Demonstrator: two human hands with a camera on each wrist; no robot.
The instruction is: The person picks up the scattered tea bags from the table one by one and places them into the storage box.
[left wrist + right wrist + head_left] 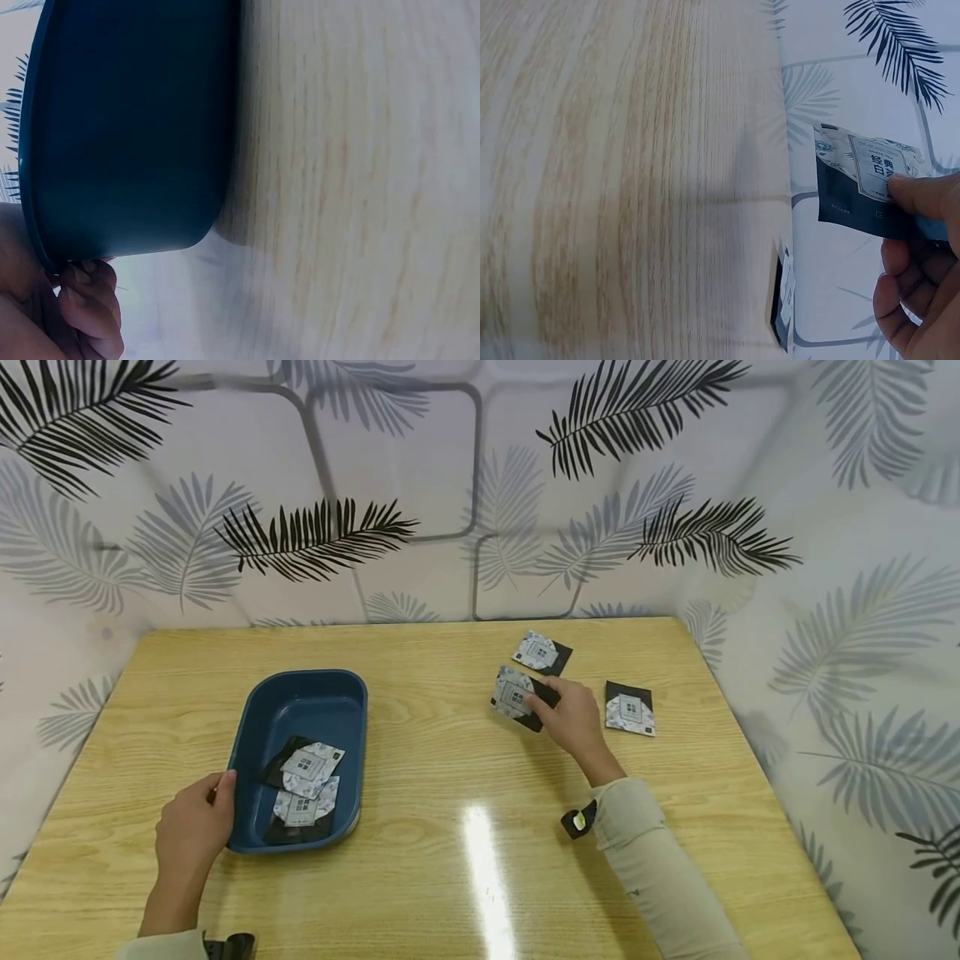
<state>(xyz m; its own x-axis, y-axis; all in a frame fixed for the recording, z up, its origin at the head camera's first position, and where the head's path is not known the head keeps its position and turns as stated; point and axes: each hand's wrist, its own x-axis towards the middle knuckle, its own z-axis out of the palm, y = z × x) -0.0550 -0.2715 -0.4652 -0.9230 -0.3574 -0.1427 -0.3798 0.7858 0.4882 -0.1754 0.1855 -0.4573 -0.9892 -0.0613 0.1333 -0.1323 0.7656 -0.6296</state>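
Observation:
My right hand (573,718) pinches a tea sachet (513,693) between thumb and fingers, raised over the table. In the right wrist view the sachet (866,180) shows a black lower part, a pale floral part and a label reading "WHITE TEA". With thumb and curled fingers, my left hand (195,822) grips the left rim of a dark blue plastic basin (362,752). Two similar sachets, an upper one (311,766) and a lower one (300,810), lie overlapping inside the basin. The left wrist view has the basin's outer wall (135,127) with fingertips under its rim.
Another sachet (542,652) lies on the wooden table (427,735) just beyond the held one. One more sachet (630,708) rests right of my right hand. Leaf-patterned wall covering (420,468) stands behind the table's back edge and along its right side.

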